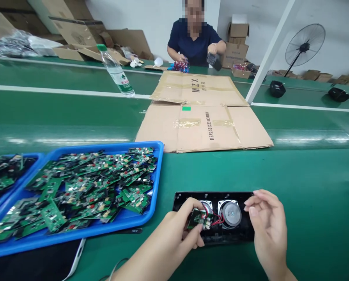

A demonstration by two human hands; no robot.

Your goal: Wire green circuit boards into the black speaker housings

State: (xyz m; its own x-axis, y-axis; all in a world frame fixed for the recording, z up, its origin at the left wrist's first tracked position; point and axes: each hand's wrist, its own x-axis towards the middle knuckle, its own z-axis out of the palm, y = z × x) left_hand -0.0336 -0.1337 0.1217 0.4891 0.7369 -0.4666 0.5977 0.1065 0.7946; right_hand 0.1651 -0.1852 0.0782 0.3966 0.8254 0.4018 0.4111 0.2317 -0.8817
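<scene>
My left hand point(188, 226) grips a small green circuit board point(197, 219) between thumb and fingers, over the left part of a black speaker housing point(247, 228). Red wires point(218, 221) run from the board's white connectors toward the round silver speaker driver point(231, 214) in the housing. A second driver point(207, 207) is partly covered by the left hand and the board. At the housing's right end is my right hand point(266, 218), its fingers bent and apart with nothing visible in them. Its fingertips are close to the housing's upper right corner; whether they touch it I cannot tell.
A blue tray point(159, 175) heaped with circuit boards stands at left, beside another blue tray point(16, 181). Flattened cardboard point(203, 128) lies ahead. A water bottle point(117, 74) stands beyond. Across the bench a person point(194, 43) holds a dark box-shaped part point(213, 60).
</scene>
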